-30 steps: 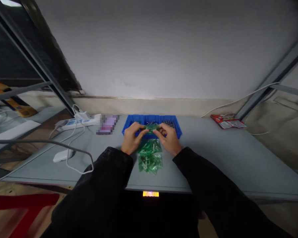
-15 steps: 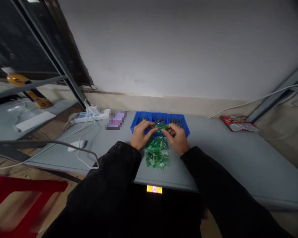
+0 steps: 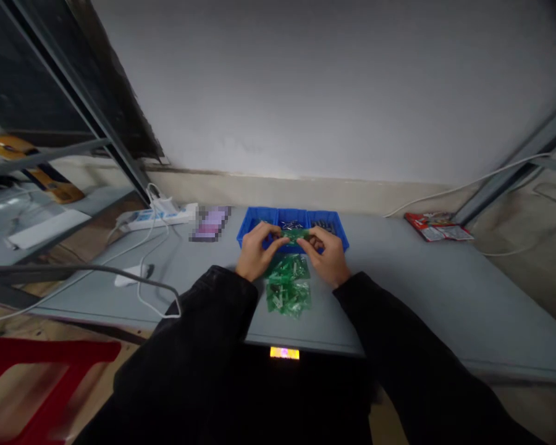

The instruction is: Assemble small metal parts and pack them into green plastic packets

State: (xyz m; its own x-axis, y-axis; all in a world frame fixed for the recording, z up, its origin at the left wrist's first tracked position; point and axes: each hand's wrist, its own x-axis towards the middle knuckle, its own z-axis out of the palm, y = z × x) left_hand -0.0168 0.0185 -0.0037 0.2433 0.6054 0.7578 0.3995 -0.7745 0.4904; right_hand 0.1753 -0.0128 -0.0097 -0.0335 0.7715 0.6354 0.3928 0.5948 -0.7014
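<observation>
A small green plastic bag (image 3: pixel 294 235) is stretched between my two hands, in front of the blue bins. My left hand (image 3: pixel 256 250) pinches its left end, and my right hand (image 3: pixel 327 253) grips the right end with the fingers curled. Just below the hands, green bags (image 3: pixel 288 267) lie on the grey table, and more green bags (image 3: pixel 288 298) with small light-coloured pieces inside lie nearer the front edge. Behind the hands stands a blue divided bin (image 3: pixel 244 230) with three compartments. Metal pieces (image 3: pixel 291 224) show in the middle one, and dark cylindrical parts (image 3: pixel 323 226) in the right one.
Left of the bin lie a pixelated purple phone-like object (image 3: pixel 212 224), a white power strip (image 3: pixel 160 216) and loose cables. A red packet (image 3: pixel 438 227) sits at the right rear. A red stool (image 3: pixel 50 358) stands at the lower left. The wall rises behind the table.
The whole view has shifted slightly, so the table and things appear a little further left. Both hands keep hold of the green bag, with hardly any change in their grip.
</observation>
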